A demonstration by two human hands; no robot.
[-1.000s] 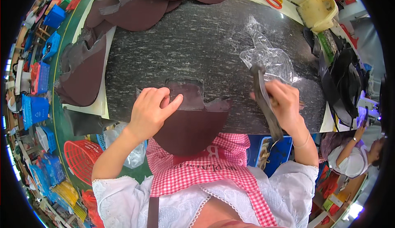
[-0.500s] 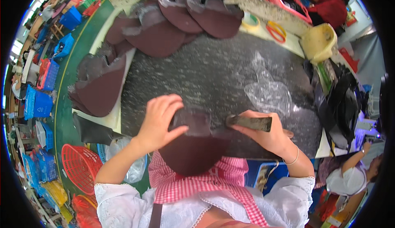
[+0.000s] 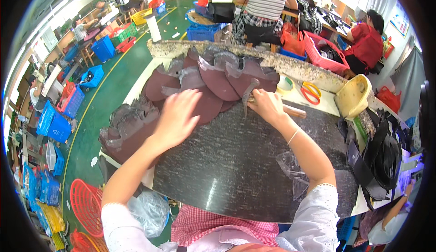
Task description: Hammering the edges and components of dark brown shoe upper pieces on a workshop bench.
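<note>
My right hand (image 3: pixel 268 106) is closed round a hammer (image 3: pixel 249 93) above the far part of a dark speckled board (image 3: pixel 218 170). The hammer's wooden handle sticks out to the right of the hand. My left hand (image 3: pixel 179 115), somewhat smeared by motion, has its fingers stretched out over overlapping maroon flat pieces (image 3: pixel 209 102) with greyish upper edges. Whether its fingertips touch them I cannot tell. More such maroon pieces (image 3: pixel 127 138) lie fanned at the board's left edge. A crumpled clear plastic sheet (image 3: pixel 290 170) lies by my right forearm.
A tape roll (image 3: pixel 285 84), orange-handled scissors (image 3: pixel 310 93) and a yellow container (image 3: pixel 352 97) stand along the back right. Black material (image 3: pixel 381 149) is heaped at the right edge. A red basket (image 3: pixel 86 206) is on the left; people sit working beyond the bench.
Both hands have moved away from me toward the far pieces, the right with the hammer. The maroon piece is gone from the board's near edge. The view has tilted up.
</note>
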